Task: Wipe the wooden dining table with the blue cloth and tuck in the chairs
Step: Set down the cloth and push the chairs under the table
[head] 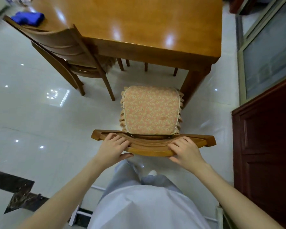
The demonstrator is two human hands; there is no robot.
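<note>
Wooden dining table (139, 22) is filling the upper part of the view, its glossy top reflecting the ceiling lights. The blue cloth (29, 18) is lying bunched on the table's far left corner, well apart from both hands.

The near chair (153, 147) is standing in front of the table's near edge and facing it. Its whole seat is showing outside the tabletop, with the right front corner sitting just beside the table leg (195, 83). A floral seat cushion (151, 111) with a frilled edge is covering the seat.

The left hand (113, 147) is gripping the left part of the chair's curved top rail, fingers lying over the top and thumb pressing in from below. The right hand (185, 152) is gripping the right part of the same rail, fingers curling over it. Both bare forearms are reaching forward from the bottom of the view, with the person's pale clothing showing between them.

A second chair (61, 45) is standing at the left with its seat pushed under the table and its backrest close against the edge.

The glossy white tiled floor (31, 113) is mirroring small lights. A dark red wooden cabinet (264, 146) is standing at the right, near the chair, and a glass-paned door (269, 55) is showing beyond it.
</note>
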